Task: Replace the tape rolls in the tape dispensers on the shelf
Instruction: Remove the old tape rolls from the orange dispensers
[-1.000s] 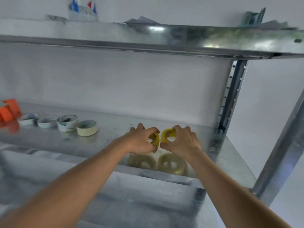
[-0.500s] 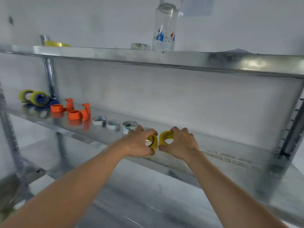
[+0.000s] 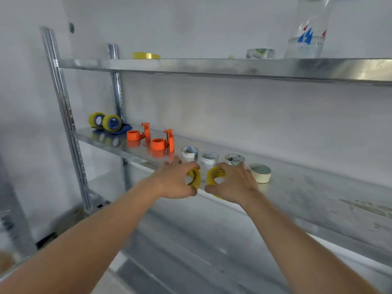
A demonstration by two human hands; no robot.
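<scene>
Hands: two, both over the near edge of the middle shelf (image 3: pixel 318 187). Left hand (image 3: pixel 174 181) curls its fingers round one yellow roll (image 3: pixel 196 177); right hand (image 3: pixel 233 183) curls round a second yellow roll (image 3: pixel 212 176); the rolls stand on edge, side by side, just apart. Change: over the past second the view has swung left and both hands, rolls in grip, have travelled left along the shelf, from its right end to a spot in front of the small rolls; judged, the rolls are being carried toward the dispensers, and no roll is fitted yet. Orange dispensers: two (image 3: pixel 137 133) (image 3: pixel 163 142), empty, left of the hands and well apart from them. Small rolls lying flat: four in a row, three whitish (image 3: pixel 189 152) (image 3: pixel 209 158) (image 3: pixel 234 159) and one cream (image 3: pixel 260 172) at the right. Yellow rolls with blue cores: two (image 3: pixel 96 120) (image 3: pixel 112 123), far left. Top shelf: one flat yellow roll (image 3: pixel 146 55), one clear roll (image 3: pixel 261 53), one bottle (image 3: pixel 307 30).
</scene>
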